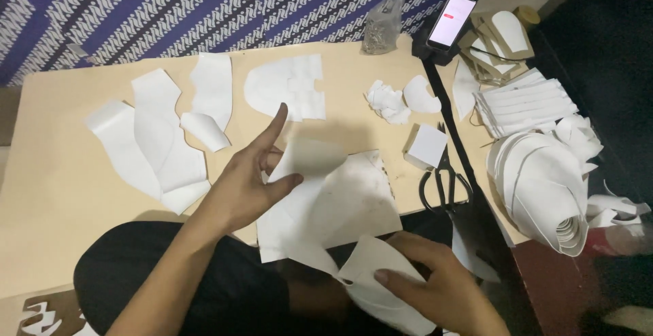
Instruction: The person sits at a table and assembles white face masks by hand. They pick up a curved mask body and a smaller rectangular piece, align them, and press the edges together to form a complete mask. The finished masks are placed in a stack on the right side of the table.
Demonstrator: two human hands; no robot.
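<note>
My left hand (248, 173) is raised over the table with the index finger pointing up, and its thumb and other fingers pinch the curled top of a long white cut piece (306, 162). My right hand (435, 278) holds the lower end of a curved white piece (371, 264) near the table's front edge. Under both lies a large white sheet (347, 203), slightly smudged. More white cut shapes (160, 135) lie flat at the left, and a rounded one (286, 88) rests at the back middle.
Black scissors (445, 183) lie right of the sheet beside a small white box (426, 145). A phone (452, 18) leans on a stand at the back. A roll of white strips (551, 186) and stacked pieces (524, 105) fill the right. Crumpled scraps (388, 101) sit nearby.
</note>
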